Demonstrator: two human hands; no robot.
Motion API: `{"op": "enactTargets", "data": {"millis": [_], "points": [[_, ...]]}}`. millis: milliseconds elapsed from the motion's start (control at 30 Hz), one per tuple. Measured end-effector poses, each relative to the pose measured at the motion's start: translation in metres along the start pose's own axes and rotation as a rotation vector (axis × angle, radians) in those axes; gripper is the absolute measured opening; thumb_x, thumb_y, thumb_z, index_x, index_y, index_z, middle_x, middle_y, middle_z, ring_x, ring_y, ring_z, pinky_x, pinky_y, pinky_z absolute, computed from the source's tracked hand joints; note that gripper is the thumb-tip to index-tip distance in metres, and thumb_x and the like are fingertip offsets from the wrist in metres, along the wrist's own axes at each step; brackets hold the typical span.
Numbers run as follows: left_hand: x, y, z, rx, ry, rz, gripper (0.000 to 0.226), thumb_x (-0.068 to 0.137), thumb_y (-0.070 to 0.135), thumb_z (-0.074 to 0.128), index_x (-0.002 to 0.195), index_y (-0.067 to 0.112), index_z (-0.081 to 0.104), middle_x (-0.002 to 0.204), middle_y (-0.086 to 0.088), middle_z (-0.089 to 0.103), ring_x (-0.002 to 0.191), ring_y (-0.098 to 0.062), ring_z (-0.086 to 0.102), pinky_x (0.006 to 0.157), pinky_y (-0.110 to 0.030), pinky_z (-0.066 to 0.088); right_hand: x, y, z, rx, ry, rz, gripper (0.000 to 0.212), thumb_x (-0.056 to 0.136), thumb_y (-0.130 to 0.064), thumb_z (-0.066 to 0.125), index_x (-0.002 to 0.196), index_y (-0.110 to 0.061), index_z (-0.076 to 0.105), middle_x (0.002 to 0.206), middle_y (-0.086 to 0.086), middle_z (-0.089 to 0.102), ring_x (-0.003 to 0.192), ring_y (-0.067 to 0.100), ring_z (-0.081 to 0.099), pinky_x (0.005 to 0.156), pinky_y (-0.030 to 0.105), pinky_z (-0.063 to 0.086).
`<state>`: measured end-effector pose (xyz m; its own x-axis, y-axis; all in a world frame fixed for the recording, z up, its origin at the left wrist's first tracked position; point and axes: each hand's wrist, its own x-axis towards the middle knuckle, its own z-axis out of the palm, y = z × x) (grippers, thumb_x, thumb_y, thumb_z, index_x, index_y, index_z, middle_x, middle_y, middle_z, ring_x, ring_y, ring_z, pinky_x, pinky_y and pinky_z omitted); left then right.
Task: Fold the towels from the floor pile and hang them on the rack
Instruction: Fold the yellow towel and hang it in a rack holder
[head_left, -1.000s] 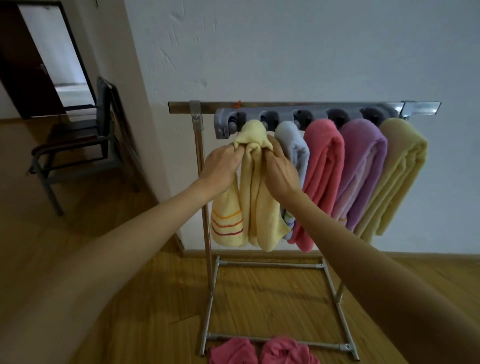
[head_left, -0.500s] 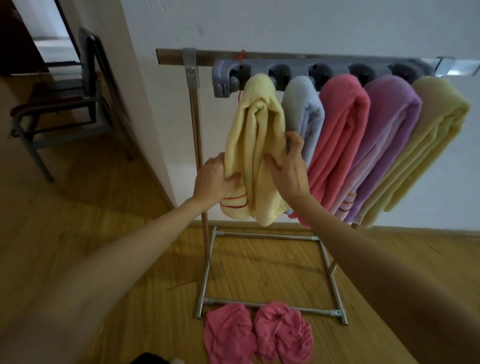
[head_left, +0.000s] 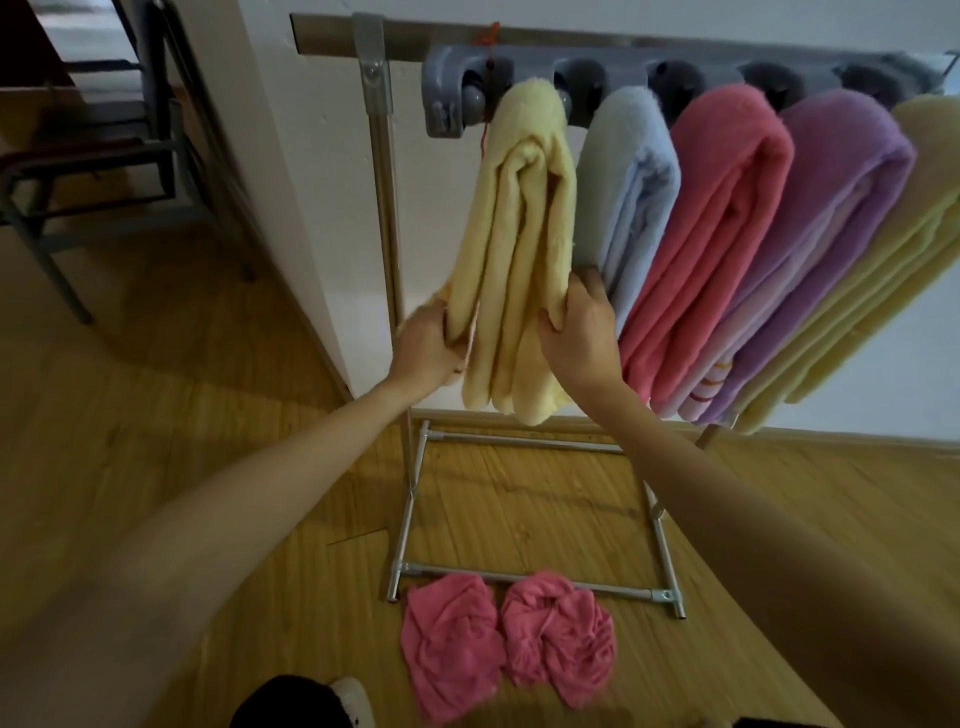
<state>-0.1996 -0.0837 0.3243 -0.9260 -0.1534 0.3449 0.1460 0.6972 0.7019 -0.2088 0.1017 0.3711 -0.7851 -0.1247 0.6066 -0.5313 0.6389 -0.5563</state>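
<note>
Five towels hung folded over the rack (head_left: 519, 49), so the job looked mostly done. From the rack's left end they ran: pale yellow towel (head_left: 519, 249), blue towel (head_left: 631, 192), pink towel (head_left: 722, 228), purple towel (head_left: 826, 223) and a second yellow one (head_left: 914, 218) at the far right.

The person was at the pale yellow towel, low on its hanging folds. The left hand (head_left: 428, 345) gripped its edge at nine o'clock, fingers curled into the cloth. The right hand (head_left: 576, 332) clasped the opposite edge at three o'clock, thumb in front and fingers slipped behind, just beside the blue towel. The hands were apart, the towel between them, and I judged it was being straightened, not newly hung.

What was left lay on the floor at six o'clock of the rack's base: two pink bundles (head_left: 506, 636), crumpled, touching each other, unfolded. Whether they were two towels or one, I could not tell.

Count: five hung, two bundles down, two hands, one rack.
</note>
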Motion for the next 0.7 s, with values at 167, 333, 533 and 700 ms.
{"op": "enactTargets", "data": {"millis": [167, 333, 533, 700], "points": [[-0.015, 0.029, 0.019, -0.270, -0.169, -0.084, 0.033, 0.082, 0.015, 0.067, 0.113, 0.016, 0.054, 0.103, 0.002, 0.059, 0.098, -0.014, 0.058, 0.080, -0.023, 0.049, -0.003, 0.012, -0.010, -0.055, -0.008, -0.037, 0.012, 0.082, -0.002, 0.051, 0.089, 0.002, 0.060, 0.102, 0.015, 0.057, 0.087, 0.027, 0.056, 0.070, 0.041, 0.051], [-0.016, 0.047, 0.030, -0.309, -0.117, -0.127, 0.060, 0.083, 0.034, 0.071, 0.131, 0.015, 0.042, 0.111, 0.003, 0.058, 0.097, -0.014, 0.057, 0.083, -0.027, 0.051, -0.006, 0.017, -0.020, -0.109, 0.000, -0.060, 0.015, 0.091, -0.009, 0.048, 0.092, 0.001, 0.058, 0.097, 0.014, 0.060, 0.081, 0.028, 0.057, 0.061, 0.043, 0.050], [-0.011, 0.043, 0.028, -0.087, 0.044, -0.107, 0.041, 0.085, 0.026, 0.066, 0.118, 0.006, 0.054, 0.104, -0.009, 0.066, 0.093, -0.025, 0.064, 0.073, -0.027, 0.049, -0.018, 0.009, -0.021, -0.077, -0.029, -0.008, 0.013, 0.095, -0.004, 0.041, 0.103, 0.002, 0.049, 0.086, 0.014, 0.062, 0.069, 0.031, 0.059, 0.055, 0.041, 0.047], [-0.006, 0.024, -0.001, 0.084, 0.187, -0.112, 0.020, 0.086, 0.017, 0.061, 0.098, 0.001, 0.059, 0.088, -0.010, 0.063, 0.080, -0.028, 0.062, 0.061, -0.031, 0.049, -0.035, -0.011, -0.003, -0.013, -0.114, -0.021, 0.019, 0.096, -0.003, 0.040, 0.113, 0.005, 0.044, 0.078, 0.018, 0.064, 0.065, 0.032, 0.061, 0.056, 0.043, 0.049]]}}
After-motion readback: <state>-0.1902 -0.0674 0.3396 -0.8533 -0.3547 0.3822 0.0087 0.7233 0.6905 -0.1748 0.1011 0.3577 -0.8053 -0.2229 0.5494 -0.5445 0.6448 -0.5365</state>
